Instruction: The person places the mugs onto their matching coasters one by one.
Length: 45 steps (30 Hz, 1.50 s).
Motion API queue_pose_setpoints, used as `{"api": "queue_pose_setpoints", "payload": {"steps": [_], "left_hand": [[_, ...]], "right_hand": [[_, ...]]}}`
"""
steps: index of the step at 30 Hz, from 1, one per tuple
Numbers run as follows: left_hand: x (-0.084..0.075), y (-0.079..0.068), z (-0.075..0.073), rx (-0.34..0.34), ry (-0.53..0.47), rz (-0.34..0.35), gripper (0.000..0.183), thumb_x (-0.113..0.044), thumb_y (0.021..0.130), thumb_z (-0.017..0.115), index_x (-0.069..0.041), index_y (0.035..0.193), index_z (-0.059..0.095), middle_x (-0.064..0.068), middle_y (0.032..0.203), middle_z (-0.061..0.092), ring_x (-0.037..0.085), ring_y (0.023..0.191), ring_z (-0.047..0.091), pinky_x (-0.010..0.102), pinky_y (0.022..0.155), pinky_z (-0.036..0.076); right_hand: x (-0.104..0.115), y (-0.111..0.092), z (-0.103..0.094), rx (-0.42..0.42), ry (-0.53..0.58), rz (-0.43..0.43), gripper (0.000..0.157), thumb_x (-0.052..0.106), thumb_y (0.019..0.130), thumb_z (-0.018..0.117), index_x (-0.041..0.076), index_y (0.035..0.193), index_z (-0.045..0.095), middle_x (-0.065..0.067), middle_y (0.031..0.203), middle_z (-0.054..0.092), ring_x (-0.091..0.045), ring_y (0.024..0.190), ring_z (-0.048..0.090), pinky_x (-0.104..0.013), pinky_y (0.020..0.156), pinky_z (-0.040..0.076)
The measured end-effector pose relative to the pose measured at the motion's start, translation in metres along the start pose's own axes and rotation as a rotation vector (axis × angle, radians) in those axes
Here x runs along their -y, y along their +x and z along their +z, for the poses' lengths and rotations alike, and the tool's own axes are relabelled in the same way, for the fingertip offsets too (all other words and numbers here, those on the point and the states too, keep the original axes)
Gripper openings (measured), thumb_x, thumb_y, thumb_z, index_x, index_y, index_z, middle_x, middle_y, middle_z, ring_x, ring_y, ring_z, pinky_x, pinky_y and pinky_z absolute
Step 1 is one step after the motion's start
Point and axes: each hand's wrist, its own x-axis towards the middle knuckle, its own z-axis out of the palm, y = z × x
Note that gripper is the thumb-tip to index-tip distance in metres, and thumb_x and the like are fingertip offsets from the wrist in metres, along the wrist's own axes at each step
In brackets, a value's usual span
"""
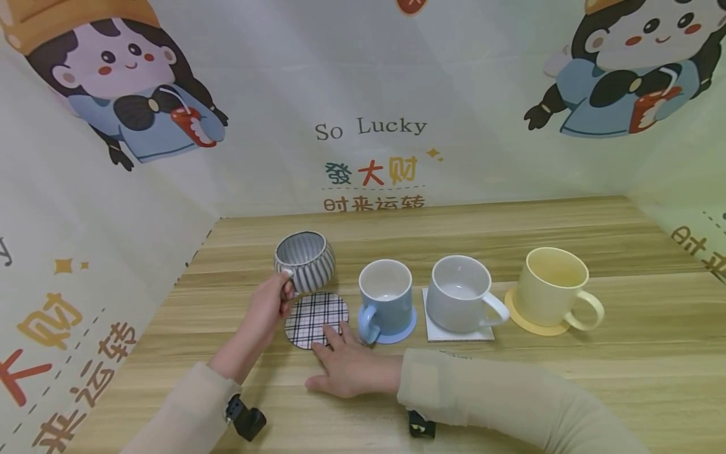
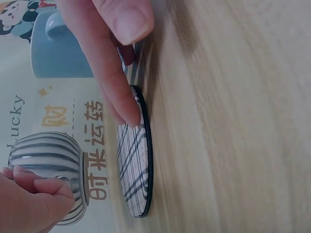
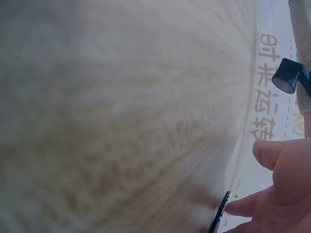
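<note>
My left hand (image 1: 273, 296) grips the handle of a grey-and-white striped mug (image 1: 306, 258), pinched between thumb and curled fingers. In the left wrist view the mug (image 2: 46, 165) hangs raised above the tabletop. Just in front of it lies a round plaid coaster (image 1: 312, 318) with a dark edge. My right hand (image 1: 354, 366) reaches in from the right with fingers spread, fingertips resting on the coaster's near right part. In the right wrist view a finger meets the edge of the coaster (image 3: 221, 212). Most of the mug's handle is hidden by the left hand.
To the right stand a light blue mug (image 1: 386, 296) on a blue round coaster (image 1: 407, 331), a white mug (image 1: 459, 293) on a white square coaster (image 1: 454, 337), and a yellow mug (image 1: 547, 290) on a yellow round coaster (image 1: 524, 320). A printed cloth (image 1: 272, 157) walls the wooden table (image 1: 652, 378).
</note>
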Motion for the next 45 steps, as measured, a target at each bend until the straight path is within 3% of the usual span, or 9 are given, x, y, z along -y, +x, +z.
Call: {"api": "queue_pose_setpoints", "payload": {"steps": [22,32,45], "left_hand": [[0.002,-0.029,-0.007,0.021,-0.004,0.01,0.036,-0.016,0.096,0.033,-0.012,0.06,0.038,-0.004,0.058,0.039,0.005,0.045,0.029,0.018,0.045,0.025],[0.006,-0.039,-0.01,0.017,0.041,0.01,0.035,-0.016,0.095,0.033,-0.012,0.061,0.038,-0.004,0.059,0.039,0.005,0.046,0.029,0.018,0.046,0.026],[0.016,-0.045,-0.01,-0.013,0.064,-0.046,0.037,-0.019,0.095,0.035,-0.013,0.059,0.039,-0.005,0.058,0.041,0.004,0.046,0.031,0.018,0.046,0.028]], "right_hand": [[0.0,-0.003,0.002,-0.022,0.0,0.011,0.067,0.054,0.088,0.048,0.014,0.14,0.038,-0.02,0.149,0.019,-0.041,0.136,0.015,-0.046,0.109,0.022],[0.001,-0.003,0.003,-0.021,0.062,0.04,0.069,0.051,0.088,0.051,0.008,0.139,0.038,-0.025,0.148,0.016,-0.042,0.136,0.013,-0.047,0.109,0.02],[0.002,-0.005,0.002,-0.038,0.053,0.049,0.069,0.053,0.087,0.051,0.008,0.138,0.04,-0.028,0.146,0.019,-0.042,0.136,0.014,-0.047,0.109,0.019]]}}
